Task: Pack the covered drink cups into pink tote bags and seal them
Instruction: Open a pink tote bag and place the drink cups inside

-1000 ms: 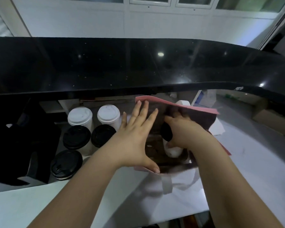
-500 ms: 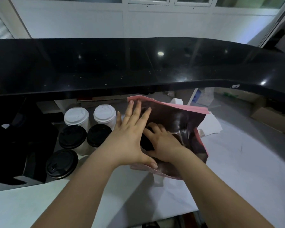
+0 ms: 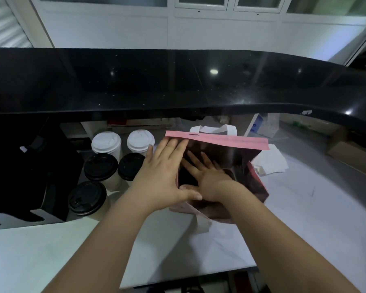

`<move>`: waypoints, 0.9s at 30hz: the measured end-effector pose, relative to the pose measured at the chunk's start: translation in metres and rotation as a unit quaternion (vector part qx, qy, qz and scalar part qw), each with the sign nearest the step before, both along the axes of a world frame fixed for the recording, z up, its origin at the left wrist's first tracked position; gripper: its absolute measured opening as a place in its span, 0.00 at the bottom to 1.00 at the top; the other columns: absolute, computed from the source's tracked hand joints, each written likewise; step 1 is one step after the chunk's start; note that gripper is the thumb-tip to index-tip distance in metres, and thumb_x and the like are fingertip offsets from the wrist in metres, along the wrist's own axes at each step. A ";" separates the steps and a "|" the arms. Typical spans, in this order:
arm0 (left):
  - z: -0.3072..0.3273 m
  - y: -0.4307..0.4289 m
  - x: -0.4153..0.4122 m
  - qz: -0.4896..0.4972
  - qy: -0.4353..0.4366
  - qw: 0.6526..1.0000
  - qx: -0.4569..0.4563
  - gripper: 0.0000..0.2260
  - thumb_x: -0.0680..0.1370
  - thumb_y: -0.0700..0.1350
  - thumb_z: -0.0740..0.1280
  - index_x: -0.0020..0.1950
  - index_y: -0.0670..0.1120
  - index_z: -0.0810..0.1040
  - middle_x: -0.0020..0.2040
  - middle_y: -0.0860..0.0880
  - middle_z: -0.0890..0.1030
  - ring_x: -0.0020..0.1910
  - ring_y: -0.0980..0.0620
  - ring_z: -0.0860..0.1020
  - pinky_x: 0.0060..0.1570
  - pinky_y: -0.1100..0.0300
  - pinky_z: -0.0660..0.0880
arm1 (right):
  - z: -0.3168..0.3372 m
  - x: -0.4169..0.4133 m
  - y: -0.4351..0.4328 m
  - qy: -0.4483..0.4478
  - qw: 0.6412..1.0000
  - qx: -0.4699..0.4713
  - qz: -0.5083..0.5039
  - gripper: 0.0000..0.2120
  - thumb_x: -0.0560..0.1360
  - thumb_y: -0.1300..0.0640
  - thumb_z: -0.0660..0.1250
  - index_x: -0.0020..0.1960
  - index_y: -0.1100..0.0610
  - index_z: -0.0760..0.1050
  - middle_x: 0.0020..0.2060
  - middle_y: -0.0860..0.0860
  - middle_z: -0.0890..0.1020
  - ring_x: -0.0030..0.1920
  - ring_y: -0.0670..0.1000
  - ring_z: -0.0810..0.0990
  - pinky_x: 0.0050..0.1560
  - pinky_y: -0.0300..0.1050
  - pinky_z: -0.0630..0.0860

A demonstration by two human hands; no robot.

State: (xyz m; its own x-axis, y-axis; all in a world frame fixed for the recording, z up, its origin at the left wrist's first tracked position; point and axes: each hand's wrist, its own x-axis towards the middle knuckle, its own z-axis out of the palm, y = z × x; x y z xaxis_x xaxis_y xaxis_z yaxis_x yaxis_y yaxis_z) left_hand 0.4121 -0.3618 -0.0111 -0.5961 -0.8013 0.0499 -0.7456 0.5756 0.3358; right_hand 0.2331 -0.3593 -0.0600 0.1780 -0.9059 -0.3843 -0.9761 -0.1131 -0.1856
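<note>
Pink bag (image 3: pixel 241 157), upright and open-mouthed at mid-table (image 3: pixel 304 218), its inside dark and reflective. My left hand (image 3: pixel 161 174) lies flat against the bag's left wall, fingers straight, thumb across the near rim. My right hand (image 3: pixel 207 176) is inside the mouth, fingers spread and gripping nothing, over a dark shape (image 3: pixel 187 178) that I take for a cup lid, though shadow leaves this unsure. More cups stand just left of the bag: white-lid cups (image 3: pixel 106 142) far, black-lid cups (image 3: pixel 100 167) nearer.

Risks, as I judge them:
- The bag is soft and only my left palm braces it. If I ease that palm off, the wall may fold inward and tip whatever stands inside.
- Drawing my right hand out carelessly could snag the rim and drag the bag toward the near edge.
- My left forearm passes close over the black-lid cups, so a sideways sweep could knock one over and a loose lid would spill.
- Sealing the mouth over a leaning cup would trap the tilt.
</note>
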 end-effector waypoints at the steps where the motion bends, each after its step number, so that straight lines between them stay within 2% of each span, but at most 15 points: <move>1: 0.003 -0.001 0.002 0.004 0.008 1.000 -0.005 0.54 0.65 0.75 0.63 0.80 0.53 0.41 0.81 0.53 0.46 0.78 0.55 0.38 0.77 0.46 0.39 | 0.013 -0.002 0.001 -0.021 1.000 -0.005 -0.017 0.40 0.76 0.37 0.60 0.76 0.37 0.35 0.77 0.43 0.37 0.78 0.56 0.41 0.75 0.61 0.50; 3: 0.010 -0.004 0.004 0.019 0.032 0.999 -0.018 0.49 0.69 0.73 0.62 0.81 0.51 0.47 0.80 0.51 0.52 0.78 0.52 0.45 0.77 0.46 0.45 | 0.042 -0.006 0.004 -0.073 0.995 -0.045 -0.055 0.40 0.74 0.42 0.67 0.78 0.41 0.46 0.78 0.48 0.54 0.74 0.56 0.60 0.69 0.56 0.65; 4: 0.013 -0.006 0.005 0.029 0.044 0.998 -0.026 0.45 0.71 0.70 0.62 0.81 0.50 0.49 0.80 0.51 0.54 0.78 0.52 0.48 0.77 0.47 0.47 | 0.057 -0.007 0.006 -0.094 0.990 -0.081 -0.064 0.37 0.73 0.44 0.69 0.77 0.43 0.53 0.74 0.49 0.65 0.69 0.55 0.69 0.64 0.51 0.70; 5: 0.017 -0.007 0.006 0.040 0.055 0.997 -0.035 0.42 0.74 0.66 0.64 0.80 0.49 0.51 0.80 0.50 0.56 0.78 0.51 0.49 0.77 0.47 0.50 | 0.071 -0.008 0.010 -0.109 0.985 -0.121 -0.066 0.33 0.73 0.46 0.70 0.74 0.44 0.60 0.69 0.49 0.73 0.64 0.53 0.74 0.58 0.47 0.72; 7: 0.025 -0.009 0.010 0.057 0.075 0.994 -0.049 0.37 0.77 0.60 0.65 0.80 0.47 0.55 0.78 0.49 0.61 0.78 0.49 0.53 0.74 0.49 0.56 | 0.096 -0.008 0.018 -0.121 0.974 -0.178 -0.073 0.26 0.73 0.49 0.71 0.69 0.44 0.69 0.60 0.46 0.79 0.54 0.48 0.77 0.50 0.42 0.72; 11: 0.038 -0.007 0.030 0.071 0.092 0.989 -0.092 0.26 0.77 0.56 0.66 0.74 0.50 0.68 0.70 0.50 0.74 0.71 0.48 0.66 0.66 0.49 0.65 | 0.128 0.017 0.025 -0.128 0.958 -0.252 -0.055 0.18 0.74 0.53 0.71 0.63 0.46 0.75 0.53 0.45 0.80 0.49 0.46 0.77 0.46 0.39 0.74; 14: 0.038 -0.005 0.058 0.110 0.069 0.988 -0.079 0.22 0.77 0.54 0.66 0.71 0.52 0.72 0.63 0.51 0.77 0.65 0.47 0.71 0.62 0.48 0.69 | 0.133 0.055 0.024 -0.149 0.951 -0.270 0.000 0.19 0.74 0.53 0.70 0.65 0.46 0.74 0.57 0.44 0.78 0.53 0.46 0.76 0.52 0.44 0.75; 17: 0.028 0.001 0.095 0.157 0.028 0.985 -0.072 0.17 0.76 0.55 0.65 0.64 0.55 0.75 0.54 0.52 0.77 0.58 0.47 0.73 0.50 0.53 0.68 | 0.120 0.098 0.020 -0.169 0.948 -0.263 0.054 0.18 0.73 0.51 0.71 0.63 0.46 0.75 0.58 0.45 0.78 0.57 0.47 0.74 0.52 0.41 0.73; 18: 0.022 0.004 0.110 0.179 0.020 0.981 -0.066 0.16 0.76 0.54 0.65 0.64 0.56 0.74 0.54 0.52 0.77 0.58 0.46 0.73 0.48 0.54 0.67 | 0.113 0.112 0.018 -0.177 0.949 -0.252 0.073 0.18 0.72 0.51 0.71 0.62 0.45 0.75 0.57 0.45 0.79 0.57 0.48 0.74 0.51 0.40 0.73; 20: 0.007 0.013 0.141 0.231 0.017 0.972 -0.047 0.18 0.76 0.52 0.66 0.66 0.57 0.73 0.59 0.52 0.77 0.61 0.46 0.71 0.53 0.51 0.68 | 0.096 0.137 0.013 -0.188 0.952 -0.210 0.116 0.20 0.71 0.48 0.72 0.62 0.46 0.75 0.55 0.46 0.79 0.56 0.49 0.74 0.50 0.43 0.74; 22: -0.006 0.023 0.170 0.286 0.017 0.958 -0.032 0.20 0.76 0.52 0.67 0.68 0.56 0.72 0.63 0.52 0.76 0.64 0.45 0.69 0.58 0.50 0.68 | 0.079 0.159 0.009 -0.181 0.957 -0.169 0.153 0.26 0.70 0.45 0.73 0.66 0.46 0.73 0.57 0.46 0.78 0.58 0.49 0.74 0.55 0.47 0.74; 24: -0.015 0.032 0.195 0.329 0.012 0.944 -0.022 0.20 0.76 0.53 0.67 0.68 0.56 0.72 0.64 0.52 0.75 0.65 0.45 0.68 0.58 0.50 0.67 | 0.063 0.180 0.004 -0.167 0.958 -0.145 0.182 0.30 0.69 0.44 0.73 0.69 0.46 0.70 0.62 0.46 0.76 0.62 0.51 0.71 0.61 0.49 0.72; 27: -0.023 0.044 0.223 0.375 0.005 0.927 -0.015 0.23 0.76 0.55 0.68 0.71 0.55 0.70 0.66 0.52 0.74 0.67 0.44 0.67 0.60 0.48 0.67 | 0.040 0.208 -0.004 -0.138 0.957 -0.111 0.231 0.30 0.69 0.43 0.72 0.69 0.45 0.69 0.64 0.46 0.75 0.65 0.53 0.69 0.64 0.52 0.69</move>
